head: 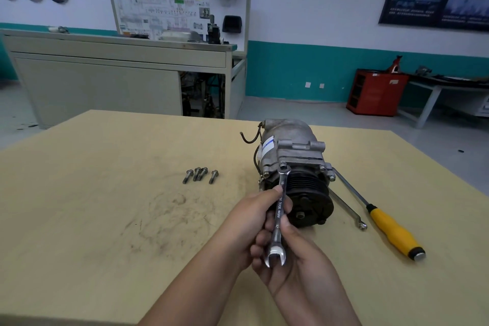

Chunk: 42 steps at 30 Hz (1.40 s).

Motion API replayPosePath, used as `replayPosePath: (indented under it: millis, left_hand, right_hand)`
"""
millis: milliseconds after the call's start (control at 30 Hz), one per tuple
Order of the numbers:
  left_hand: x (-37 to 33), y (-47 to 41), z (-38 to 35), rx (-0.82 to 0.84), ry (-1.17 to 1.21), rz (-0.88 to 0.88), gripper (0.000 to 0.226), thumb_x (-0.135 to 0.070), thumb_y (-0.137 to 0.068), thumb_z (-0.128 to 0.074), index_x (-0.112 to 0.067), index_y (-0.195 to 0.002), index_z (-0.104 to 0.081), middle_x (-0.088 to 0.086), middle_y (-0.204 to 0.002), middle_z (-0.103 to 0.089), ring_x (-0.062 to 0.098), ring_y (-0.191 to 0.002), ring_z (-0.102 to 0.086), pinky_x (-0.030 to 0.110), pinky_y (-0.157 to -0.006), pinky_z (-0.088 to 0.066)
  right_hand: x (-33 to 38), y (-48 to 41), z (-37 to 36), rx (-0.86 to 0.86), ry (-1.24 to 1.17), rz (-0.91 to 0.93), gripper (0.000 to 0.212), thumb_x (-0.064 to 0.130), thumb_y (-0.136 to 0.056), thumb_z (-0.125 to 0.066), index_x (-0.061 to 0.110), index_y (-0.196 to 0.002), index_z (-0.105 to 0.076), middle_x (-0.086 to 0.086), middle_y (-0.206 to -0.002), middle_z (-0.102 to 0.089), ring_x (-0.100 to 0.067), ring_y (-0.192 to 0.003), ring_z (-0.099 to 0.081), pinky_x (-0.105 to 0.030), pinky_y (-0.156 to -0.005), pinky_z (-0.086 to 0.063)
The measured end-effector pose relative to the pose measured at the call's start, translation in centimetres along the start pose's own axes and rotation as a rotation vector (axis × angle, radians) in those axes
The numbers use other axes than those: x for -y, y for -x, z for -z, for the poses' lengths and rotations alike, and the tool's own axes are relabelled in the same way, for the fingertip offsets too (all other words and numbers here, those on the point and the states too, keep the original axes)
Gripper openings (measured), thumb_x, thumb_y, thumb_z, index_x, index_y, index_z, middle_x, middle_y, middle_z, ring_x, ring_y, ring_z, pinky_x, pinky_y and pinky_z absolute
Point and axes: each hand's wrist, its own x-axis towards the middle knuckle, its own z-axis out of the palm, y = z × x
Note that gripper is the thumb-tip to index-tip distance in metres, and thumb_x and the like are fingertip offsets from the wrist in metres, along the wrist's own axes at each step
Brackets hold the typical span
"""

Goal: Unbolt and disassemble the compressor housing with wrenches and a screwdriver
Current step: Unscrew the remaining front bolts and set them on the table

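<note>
Both left hand [251, 217] and right hand [293, 259] pinch silver steel spanner [280, 206]; grey cast compressor [291, 137] likely heavy, rollable: brace body.

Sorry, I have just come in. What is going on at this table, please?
A person is unbolting a compressor that lies on a wooden table. The left hand and the right hand both hold an open-end wrench, whose far end sits on a housing bolt. Four loose bolts lie on the table to the left. A second wrench and a yellow-handled screwdriver lie untouched to the compressor's right.
</note>
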Motion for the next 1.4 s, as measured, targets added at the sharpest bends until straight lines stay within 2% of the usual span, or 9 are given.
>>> replayPosePath:
  millis: [133, 333, 533, 733, 867, 1000, 1133, 1267, 1400]
  left_hand:
    - [0.2, 0.0, 0.6, 0.042, 0.05, 0.065, 0.041, -0.039, -0.095, -0.047, -0.017, -0.063, -0.059, -0.004, -0.039, -0.03, 0.005, -0.022, -0.023, 0.005, -0.029, -0.019]
    - [0.6, -0.3, 0.6, -0.04, -0.169, -0.163, 0.028, -0.03, -0.087, -0.064, -0.004, -0.076, -0.066, 0.004, -0.057, -0.051, 0.01, -0.032, -0.035, 0.013, -0.035, -0.029]
    - [0.3, -0.4, 0.5, -0.135, -0.122, -0.191, 0.017, -0.016, -0.081, -0.073, -0.01, -0.065, -0.068, 0.005, -0.058, -0.068, 0.009, -0.039, -0.051, 0.016, -0.042, -0.042]
    - [0.5, -0.7, 0.0, -0.101, -0.108, -0.129, 0.016, -0.018, -0.086, -0.066, -0.01, -0.072, -0.068, 0.004, -0.064, -0.072, 0.01, -0.054, -0.064, 0.021, -0.058, -0.052]
    - [0.2, -0.6, -0.5, -0.053, -0.039, -0.087, 0.02, -0.016, -0.089, -0.061, -0.006, -0.073, -0.067, 0.005, -0.062, -0.07, 0.009, -0.041, -0.056, 0.016, -0.044, -0.047]
    - [-0.2, -0.6, -0.9, 0.005, 0.129, -0.047, 0.025, -0.011, -0.09, -0.057, -0.002, -0.069, -0.067, 0.008, -0.06, -0.067, 0.007, -0.033, -0.045, 0.013, -0.038, -0.04]
    - [-0.4, -0.6, -0.8, 0.063, 0.222, 0.0, 0.028, -0.012, -0.092, -0.053, -0.003, -0.069, -0.067, 0.005, -0.057, -0.066, 0.006, -0.032, -0.043, 0.013, -0.035, -0.04]
    - [-0.2, -0.8, -1.0, 0.097, 0.242, 0.04, 0.042, -0.016, -0.093, -0.051, -0.01, -0.056, -0.072, 0.001, -0.058, -0.068, 0.006, -0.036, -0.051, 0.014, -0.037, -0.043]
    - [-0.4, -0.8, -1.0, 0.099, 0.189, 0.014, 0.029, -0.022, -0.091, -0.054, -0.008, -0.072, -0.069, 0.003, -0.065, -0.071, 0.005, -0.04, -0.054, 0.015, -0.041, -0.046]
  right_hand:
    - [-0.4, -0.4, 0.1, -0.033, -0.1, -0.075, 0.022, 0.023, -0.072, -0.055, 0.004, -0.064, -0.063, -0.01, -0.048, -0.056, -0.018, -0.035, -0.054, -0.021, -0.035, -0.046]
    - [-0.7, -0.8, 0.6, -0.103, -0.034, -0.065, 0.019, 0.023, -0.07, -0.058, 0.005, -0.065, -0.059, -0.007, -0.046, -0.05, -0.015, -0.033, -0.049, -0.019, -0.034, -0.042]
    - [-0.6, -0.7, 1.2, -0.148, 0.044, 0.005, 0.021, 0.02, -0.068, -0.061, 0.006, -0.053, -0.062, -0.009, -0.045, -0.051, -0.014, -0.033, -0.049, -0.019, -0.035, -0.042]
    - [0.2, -0.3, 1.9, -0.156, 0.17, 0.052, 0.016, 0.019, -0.067, -0.062, 0.006, -0.07, -0.052, -0.009, -0.047, -0.052, -0.015, -0.036, -0.051, -0.02, -0.035, -0.04]
    - [1.7, 0.5, 2.1, -0.072, 0.194, -0.024, 0.019, 0.022, -0.072, -0.058, 0.003, -0.074, -0.057, -0.011, -0.05, -0.055, -0.018, -0.039, -0.055, -0.021, -0.035, -0.042]
    - [2.7, 0.8, 1.9, -0.012, 0.108, -0.074, 0.043, 0.032, -0.084, -0.047, 0.004, -0.063, -0.071, -0.014, -0.05, -0.056, -0.019, -0.037, -0.054, -0.022, -0.038, -0.045]
    - [2.7, 0.8, 1.6, 0.018, 0.034, -0.064, 0.034, 0.026, -0.077, -0.05, 0.004, -0.062, -0.071, -0.007, -0.046, -0.047, -0.013, -0.034, -0.044, -0.021, -0.034, -0.04]
    - [2.6, 0.8, 1.4, 0.009, -0.036, -0.026, 0.025, 0.023, -0.076, -0.053, 0.006, -0.061, -0.064, -0.001, -0.041, -0.039, -0.009, -0.03, -0.037, -0.018, -0.032, -0.034]
    - [2.6, 0.6, 1.0, -0.058, -0.014, 0.037, 0.026, 0.02, -0.073, -0.057, 0.01, -0.051, -0.066, 0.0, -0.041, -0.04, -0.007, -0.03, -0.037, -0.017, -0.031, -0.034]
